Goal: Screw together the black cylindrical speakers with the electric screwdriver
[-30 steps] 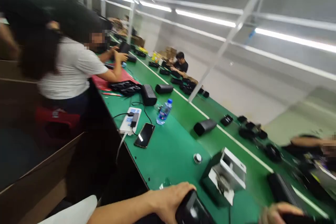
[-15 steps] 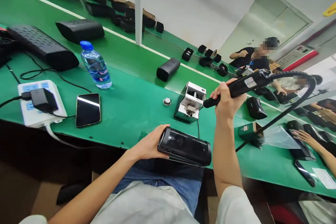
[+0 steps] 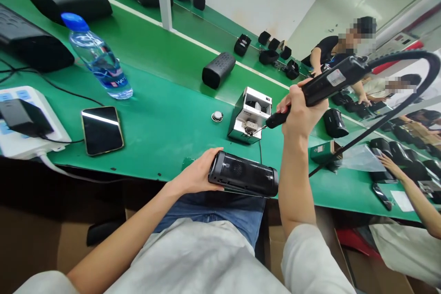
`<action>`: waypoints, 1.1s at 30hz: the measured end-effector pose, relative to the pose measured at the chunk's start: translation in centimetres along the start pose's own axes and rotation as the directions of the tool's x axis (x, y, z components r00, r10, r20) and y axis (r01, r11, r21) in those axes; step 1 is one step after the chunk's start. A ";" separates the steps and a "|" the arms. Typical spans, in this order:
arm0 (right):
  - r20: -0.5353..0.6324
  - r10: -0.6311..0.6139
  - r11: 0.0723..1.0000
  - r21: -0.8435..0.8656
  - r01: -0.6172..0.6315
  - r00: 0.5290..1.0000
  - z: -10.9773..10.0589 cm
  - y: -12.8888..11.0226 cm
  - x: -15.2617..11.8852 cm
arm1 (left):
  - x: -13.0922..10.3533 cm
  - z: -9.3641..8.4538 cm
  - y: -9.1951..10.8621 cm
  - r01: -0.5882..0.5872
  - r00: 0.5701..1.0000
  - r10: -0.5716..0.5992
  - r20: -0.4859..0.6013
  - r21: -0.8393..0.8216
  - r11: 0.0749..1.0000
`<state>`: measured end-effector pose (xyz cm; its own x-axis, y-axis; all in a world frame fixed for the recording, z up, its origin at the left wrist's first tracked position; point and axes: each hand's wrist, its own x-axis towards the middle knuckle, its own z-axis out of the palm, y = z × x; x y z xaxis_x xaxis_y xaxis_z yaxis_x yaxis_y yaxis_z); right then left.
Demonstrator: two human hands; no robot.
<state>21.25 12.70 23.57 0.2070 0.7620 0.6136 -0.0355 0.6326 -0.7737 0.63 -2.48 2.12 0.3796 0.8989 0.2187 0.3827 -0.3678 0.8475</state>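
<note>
My left hand (image 3: 200, 172) grips the left end of a glossy black speaker (image 3: 241, 172) at the table's front edge. Wrapped round a black electric screwdriver (image 3: 330, 81) with a cable, my right hand (image 3: 301, 108) is raised to the right. The screwdriver's tip points down-left and reaches the front of a small silver and black screw feeder (image 3: 251, 117); whether it holds a screw is too small to tell. A small round metal part (image 3: 217, 116) lies left of the feeder.
On the green table (image 3: 165, 124) are a water bottle (image 3: 99, 62), a phone (image 3: 102, 131), a white power strip (image 3: 32, 124) and a black speaker (image 3: 218, 70). A green box (image 3: 324, 151) stands right of my forearm. Other people work at the right.
The view has shifted, so the bottle, phone and power strip appear larger and further left. Both hands keep their holds, and the screwdriver tip is still at the feeder's front.
</note>
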 end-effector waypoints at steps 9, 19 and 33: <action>0.059 0.006 0.982 0.188 -0.017 0.998 -0.6 -10.1 -5.2 | -0.1 0.3 -0.8 -0.102 0.994 0.103 -0.030 0.013 0.995; 0.330 -0.114 0.948 0.318 0.004 0.937 0.0 -12.5 -11.6 | -0.2 0.8 -1.2 -0.143 0.988 0.143 -0.060 0.014 0.990; 0.354 -0.041 0.975 0.218 -0.040 0.934 1.6 -12.3 -13.6 | -0.2 0.9 -1.4 -0.139 0.989 0.139 -0.054 0.004 0.990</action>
<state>17.33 -5.25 25.00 -0.1516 0.7353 0.6606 -0.2558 0.6164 -0.7447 0.80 -2.37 0.46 0.3832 0.8507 0.3598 0.3296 -0.4898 0.8071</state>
